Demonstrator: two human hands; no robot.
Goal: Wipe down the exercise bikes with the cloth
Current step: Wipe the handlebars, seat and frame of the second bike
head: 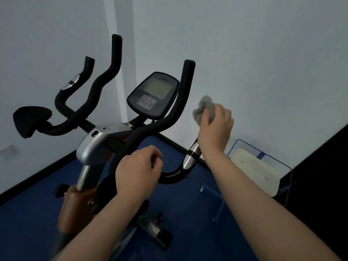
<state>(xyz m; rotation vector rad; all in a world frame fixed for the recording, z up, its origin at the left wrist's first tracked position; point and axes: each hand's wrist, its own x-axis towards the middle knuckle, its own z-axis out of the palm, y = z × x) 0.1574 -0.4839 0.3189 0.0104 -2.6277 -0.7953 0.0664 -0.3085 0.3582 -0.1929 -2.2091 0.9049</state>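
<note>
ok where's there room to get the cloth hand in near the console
Open gap right of the right handlebar, toward the wall, where the right hand holds the cloth. Crowded between console and that bar.

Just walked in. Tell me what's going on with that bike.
A person is cleaning an exercise bike in a room corner. The right hand grips a bunched grey cloth, held up beside the right handlebar, apparently not touching it. The left hand is loosely curled near the handlebar's lower bend, holding nothing visible. The console screen is blank. A clear plastic bin sits on the blue floor.
</note>
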